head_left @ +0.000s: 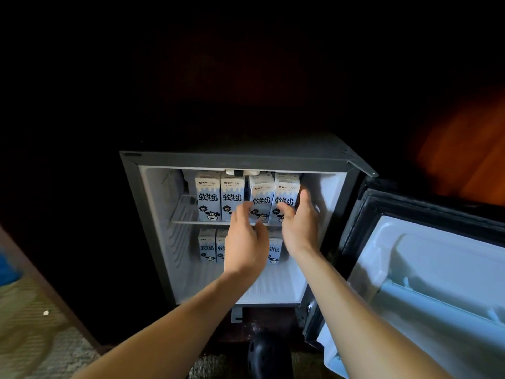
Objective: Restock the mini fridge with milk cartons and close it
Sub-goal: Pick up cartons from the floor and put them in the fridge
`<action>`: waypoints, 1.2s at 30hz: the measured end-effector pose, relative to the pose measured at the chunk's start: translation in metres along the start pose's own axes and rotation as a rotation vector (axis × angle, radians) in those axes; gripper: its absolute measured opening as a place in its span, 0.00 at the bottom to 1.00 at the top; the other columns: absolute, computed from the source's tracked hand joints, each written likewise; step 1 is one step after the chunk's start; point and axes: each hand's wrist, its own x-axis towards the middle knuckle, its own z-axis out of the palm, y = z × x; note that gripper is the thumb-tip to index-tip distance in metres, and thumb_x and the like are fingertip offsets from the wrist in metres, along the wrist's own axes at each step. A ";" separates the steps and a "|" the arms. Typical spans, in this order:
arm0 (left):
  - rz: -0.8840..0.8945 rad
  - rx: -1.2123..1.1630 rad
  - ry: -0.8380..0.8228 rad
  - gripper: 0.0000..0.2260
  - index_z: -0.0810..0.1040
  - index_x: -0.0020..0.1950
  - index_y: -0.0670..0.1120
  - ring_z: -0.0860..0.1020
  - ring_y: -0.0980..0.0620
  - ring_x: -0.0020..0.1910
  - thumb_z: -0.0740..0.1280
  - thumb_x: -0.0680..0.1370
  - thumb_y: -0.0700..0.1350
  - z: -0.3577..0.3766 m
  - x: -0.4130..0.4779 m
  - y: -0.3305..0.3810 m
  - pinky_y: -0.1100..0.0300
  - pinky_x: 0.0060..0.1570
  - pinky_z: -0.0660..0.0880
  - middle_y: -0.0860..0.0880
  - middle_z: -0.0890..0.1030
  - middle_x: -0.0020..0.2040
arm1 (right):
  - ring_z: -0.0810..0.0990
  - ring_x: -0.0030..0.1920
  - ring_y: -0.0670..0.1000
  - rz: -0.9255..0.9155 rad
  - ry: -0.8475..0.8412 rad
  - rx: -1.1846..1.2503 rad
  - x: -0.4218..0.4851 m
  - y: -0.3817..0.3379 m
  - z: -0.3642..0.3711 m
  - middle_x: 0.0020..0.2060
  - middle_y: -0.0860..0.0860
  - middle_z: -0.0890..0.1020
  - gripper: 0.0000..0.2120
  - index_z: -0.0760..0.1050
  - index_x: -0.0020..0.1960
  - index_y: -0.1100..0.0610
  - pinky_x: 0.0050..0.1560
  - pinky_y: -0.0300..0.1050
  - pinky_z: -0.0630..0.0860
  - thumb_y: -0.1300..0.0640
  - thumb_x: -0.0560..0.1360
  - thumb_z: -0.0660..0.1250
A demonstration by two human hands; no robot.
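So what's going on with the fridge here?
A person is stocking the mini fridge with milk cartons. Four stand on the upper shelf, more below. The right hand holds the rightmost upper carton, thumb on its front, while the left hand touches the neighbouring carton. The door hangs open on the right.
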 end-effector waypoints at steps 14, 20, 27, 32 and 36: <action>0.250 0.298 -0.093 0.24 0.65 0.76 0.45 0.79 0.47 0.50 0.60 0.79 0.38 -0.008 -0.005 -0.024 0.54 0.44 0.77 0.52 0.63 0.73 | 0.74 0.61 0.50 -0.064 -0.030 -0.120 0.004 0.021 0.012 0.63 0.53 0.72 0.21 0.68 0.73 0.55 0.57 0.35 0.65 0.65 0.81 0.61; 0.422 0.532 -0.153 0.28 0.61 0.79 0.44 0.56 0.52 0.79 0.60 0.78 0.40 -0.011 -0.003 -0.037 0.53 0.76 0.59 0.51 0.57 0.81 | 0.76 0.58 0.50 -0.058 -0.007 -0.144 0.006 0.029 0.013 0.59 0.51 0.76 0.14 0.73 0.66 0.58 0.56 0.37 0.69 0.62 0.81 0.63; 0.395 0.565 -0.138 0.29 0.60 0.79 0.44 0.55 0.51 0.79 0.60 0.78 0.40 -0.014 -0.003 -0.041 0.52 0.76 0.59 0.51 0.54 0.81 | 0.75 0.52 0.45 -0.171 0.031 -0.186 -0.001 0.028 0.014 0.54 0.49 0.79 0.10 0.76 0.61 0.57 0.52 0.32 0.67 0.59 0.81 0.66; 0.385 0.587 -0.164 0.29 0.60 0.79 0.44 0.56 0.50 0.79 0.60 0.77 0.40 -0.015 -0.004 -0.040 0.51 0.75 0.60 0.51 0.56 0.81 | 0.72 0.48 0.39 -0.193 0.045 -0.184 -0.004 0.030 0.016 0.55 0.48 0.80 0.12 0.75 0.64 0.56 0.47 0.17 0.62 0.59 0.81 0.66; 0.378 0.607 -0.196 0.30 0.58 0.80 0.46 0.54 0.51 0.79 0.59 0.77 0.41 -0.018 -0.005 -0.046 0.51 0.75 0.59 0.52 0.55 0.81 | 0.78 0.49 0.44 -0.204 0.028 -0.195 -0.001 0.033 0.016 0.53 0.47 0.80 0.10 0.75 0.63 0.54 0.51 0.34 0.75 0.57 0.81 0.64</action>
